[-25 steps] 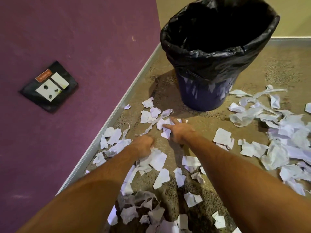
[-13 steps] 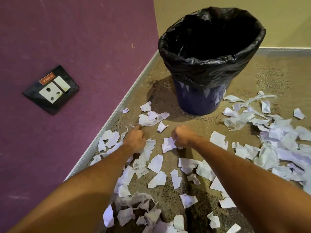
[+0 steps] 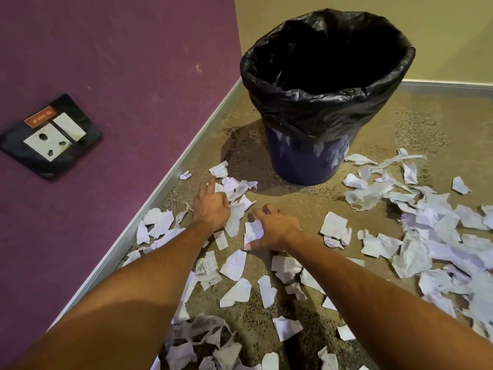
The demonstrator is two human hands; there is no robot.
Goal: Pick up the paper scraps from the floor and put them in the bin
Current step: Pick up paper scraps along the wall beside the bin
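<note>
Paper scraps (image 3: 234, 264) lie strewn over the speckled brown floor (image 3: 293, 206), thickest at the right, where a dense heap (image 3: 440, 236) spreads away from the bin's foot, and thinner along the purple wall (image 3: 120, 62) on the left. Farther off stands the bin (image 3: 301, 161), a dark blue tub lined with a black plastic bag (image 3: 314, 113) folded down over its rim, mouth open upward, with bare floor between it and the hands. A black socket plate (image 3: 50, 136) with a white switch sits on the purple wall at left; a grey skirting strip (image 3: 165, 190) runs along the wall's base.

The scraps are white, torn, ragged-edged, some crumpled, some faintly printed, pointing every way with no shared long axis.

The left hand (image 3: 210, 206) rests on a cluster of scraps near the wall, forefinger stretched out, the other fingers curled over paper. The right hand (image 3: 274, 227), fingers spread and bent, presses on a white scrap (image 3: 253, 231) under its thumb.
</note>
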